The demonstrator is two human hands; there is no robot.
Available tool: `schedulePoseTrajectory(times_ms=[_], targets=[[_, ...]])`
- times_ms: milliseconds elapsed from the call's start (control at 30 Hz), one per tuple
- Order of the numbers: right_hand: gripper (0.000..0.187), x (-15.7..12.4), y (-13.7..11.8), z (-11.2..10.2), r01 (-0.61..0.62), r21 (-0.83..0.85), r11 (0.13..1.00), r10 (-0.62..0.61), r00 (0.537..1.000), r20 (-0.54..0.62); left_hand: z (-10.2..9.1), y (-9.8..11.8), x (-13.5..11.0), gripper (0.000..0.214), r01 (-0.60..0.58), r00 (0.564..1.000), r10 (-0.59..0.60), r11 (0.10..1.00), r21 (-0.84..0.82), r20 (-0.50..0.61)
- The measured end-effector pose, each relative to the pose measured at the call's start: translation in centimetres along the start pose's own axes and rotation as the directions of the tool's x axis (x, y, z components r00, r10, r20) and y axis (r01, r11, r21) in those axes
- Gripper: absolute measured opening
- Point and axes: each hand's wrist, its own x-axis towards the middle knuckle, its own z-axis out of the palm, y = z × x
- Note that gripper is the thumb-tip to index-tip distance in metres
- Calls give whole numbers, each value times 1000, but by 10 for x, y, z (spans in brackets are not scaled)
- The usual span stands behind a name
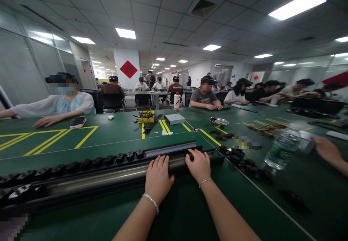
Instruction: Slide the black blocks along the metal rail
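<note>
A long black rail with a shiny metal channel (108,175) lies across the table before me. My left hand (159,179) rests over it, its fingers stretched flat across the channel. Near the rail's right end, my right hand (199,165) is closed, with a small black part (191,157) between thumb and fingers; its exact kind is too small to tell. Just behind runs a second black rail (171,150), with a row of round black parts (109,160) along its left portion. More black parts (23,194) sit at the left end of the near rail.
The green table (108,139) carries yellow tape lines. Ahead stand a yellow bin of cables (146,116), a grey box (174,119) and a metal bowl (219,122). To the right are black parts (244,165), a water bottle (282,148) and another person's hand (328,152).
</note>
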Motion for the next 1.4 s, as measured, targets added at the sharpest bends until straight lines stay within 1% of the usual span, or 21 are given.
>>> schedulePoseTrajectory(times_ms=[200, 767, 1000, 1400], targets=[[35, 1, -1, -1, -12, -3, 1000, 12, 1000, 20, -2, 1, 0, 60, 11, 1000, -11, 1000, 2, 18], [32, 0, 1, -3, -6, 2, 1000, 6, 1000, 2, -1, 1, 0, 62, 16, 1000, -15, 1000, -12, 22], [35, 2, 4, 0, -9, -12, 1000, 9, 1000, -6, -1, 1, 0, 62, 16, 999, -16, 1000, -12, 33], [35, 2, 5, -2, -37, 7, 999, 36, 999, 8, 1, 0, -1, 62, 8, 1000, -8, 1000, -18, 9]])
